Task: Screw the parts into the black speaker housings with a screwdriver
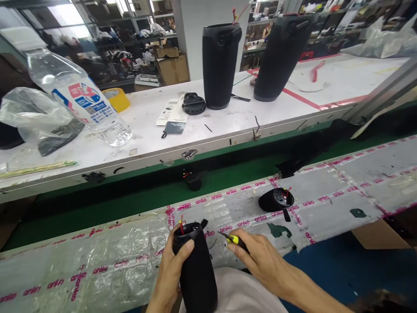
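Note:
My left hand (174, 261) is closed around the upper part of a black fabric-covered cylindrical speaker body (198, 278), which leans slightly with its open end up. Red and yellow wires rise out of that opening, and a short black strap sticks out at the rim. In my right hand (260, 256) is a small pointed tool (233, 238) with a yellow and black handle and a thin dark tip. The tip points left toward the speaker's rim, apart from it. Its exact kind I cannot make out. The speaker's lower end reaches my lap.
A second speaker body (275, 201) lies on the taped bench (137, 248) to the right. Two larger ones, an upright speaker (220, 69) and a tilted speaker (278, 61), stand on the white shelf (146, 130) with a water bottle (81, 93), yellow tape (119, 100) and a black cap (193, 104).

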Demonstrator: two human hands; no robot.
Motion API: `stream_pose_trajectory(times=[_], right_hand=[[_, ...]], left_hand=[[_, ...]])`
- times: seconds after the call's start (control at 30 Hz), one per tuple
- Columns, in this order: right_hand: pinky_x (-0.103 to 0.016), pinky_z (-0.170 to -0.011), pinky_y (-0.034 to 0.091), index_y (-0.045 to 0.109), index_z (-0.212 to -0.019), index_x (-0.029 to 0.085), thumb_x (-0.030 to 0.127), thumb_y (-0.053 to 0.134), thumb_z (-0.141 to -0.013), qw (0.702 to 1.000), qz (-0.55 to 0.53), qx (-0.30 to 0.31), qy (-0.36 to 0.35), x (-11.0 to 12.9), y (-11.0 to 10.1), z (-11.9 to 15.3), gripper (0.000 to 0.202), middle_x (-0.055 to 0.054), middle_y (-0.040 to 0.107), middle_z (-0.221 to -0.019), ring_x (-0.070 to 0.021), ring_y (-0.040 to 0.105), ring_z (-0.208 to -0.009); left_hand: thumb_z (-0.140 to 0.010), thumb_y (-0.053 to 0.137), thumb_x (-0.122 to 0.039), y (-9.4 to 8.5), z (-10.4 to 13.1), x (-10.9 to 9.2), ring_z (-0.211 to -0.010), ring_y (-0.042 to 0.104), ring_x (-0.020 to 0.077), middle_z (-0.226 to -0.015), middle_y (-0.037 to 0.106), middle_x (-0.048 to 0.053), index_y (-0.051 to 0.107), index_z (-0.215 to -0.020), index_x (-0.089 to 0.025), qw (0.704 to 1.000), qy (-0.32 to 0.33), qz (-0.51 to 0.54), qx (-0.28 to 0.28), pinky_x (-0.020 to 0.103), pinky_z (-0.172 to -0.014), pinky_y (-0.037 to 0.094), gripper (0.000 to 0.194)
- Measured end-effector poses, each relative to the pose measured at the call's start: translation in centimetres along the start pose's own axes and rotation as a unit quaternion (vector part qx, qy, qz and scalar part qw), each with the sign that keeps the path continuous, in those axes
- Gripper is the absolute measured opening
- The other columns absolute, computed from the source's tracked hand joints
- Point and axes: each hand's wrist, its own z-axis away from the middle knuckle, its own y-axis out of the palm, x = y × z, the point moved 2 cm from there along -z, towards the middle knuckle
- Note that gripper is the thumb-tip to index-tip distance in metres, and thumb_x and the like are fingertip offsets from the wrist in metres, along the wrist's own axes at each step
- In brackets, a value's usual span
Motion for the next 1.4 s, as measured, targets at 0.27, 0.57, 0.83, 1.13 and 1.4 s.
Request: stream_pose_trajectory(times=[0.27,0.57,0.83,1.13,1.4], right_hand=[[-0.034,-0.069,0.047,0.061,-0.109,0.021,0.037,0.053,-0.101,0.999,0.027,-0.020,0.029,-3.2,4.4,-6.6,0.020,-0.001,0.068,-0.081,-0.0237,0.067,-0.077],[-0.050,-0.094,0.051,0.052,-0.138,0.021,0.034,0.068,-0.096,0.986,0.152,-0.057,0.023,0.3,4.5,-24.9,0.047,-0.012,0.051,-0.144,-0.0275,0.061,-0.112],[-0.053,-0.096,0.050,0.058,-0.131,0.019,0.040,0.069,-0.095,0.985,0.153,0.010,0.077,-0.2,5.2,-29.6,0.044,-0.011,0.060,-0.129,-0.0289,0.062,-0.112],[-0.035,-0.079,0.052,0.070,-0.109,0.020,0.057,0.080,-0.077,0.967,-0.125,0.222,-0.017,3.4,-2.1,-19.5,0.050,-0.003,0.072,-0.100,-0.0277,0.068,-0.096],[-0.033,-0.072,0.047,0.049,-0.136,0.024,0.067,0.049,-0.098,0.975,-0.200,0.097,0.010,3.6,-4.6,-10.5,0.057,-0.001,0.062,-0.092,-0.0198,0.057,-0.079]], left_hand=[[-0.064,0.081,-0.054,-8.6,-4.7,4.8,-0.138,0.044,0.0438,-0.143,0.047,0.020,0.042,-0.147,-0.014,0.925,0.086,-0.206,-0.309,0.059,-0.118,0.035,0.101],[-0.075,0.070,-0.064,-12.8,-5.5,8.7,-0.130,0.053,0.0472,-0.139,0.048,0.021,0.038,-0.150,-0.017,0.874,0.099,-0.275,-0.388,0.063,-0.098,0.053,0.094],[-0.081,0.064,-0.064,-14.0,-2.9,8.6,-0.145,0.035,0.0503,-0.154,0.036,0.031,0.028,-0.155,-0.005,0.852,0.097,-0.262,-0.443,0.067,-0.113,0.038,0.102],[-0.083,0.075,-0.048,-5.1,-3.5,-1.3,-0.148,0.034,0.0376,-0.154,0.051,0.010,0.060,-0.139,-0.026,0.994,0.077,0.060,0.048,0.056,-0.125,0.017,0.061],[-0.084,0.064,-0.063,0.6,-1.6,-1.8,-0.095,0.075,0.0355,-0.109,0.079,0.018,0.067,-0.129,-0.013,0.929,-0.101,0.237,0.266,0.045,-0.084,0.058,0.067]])
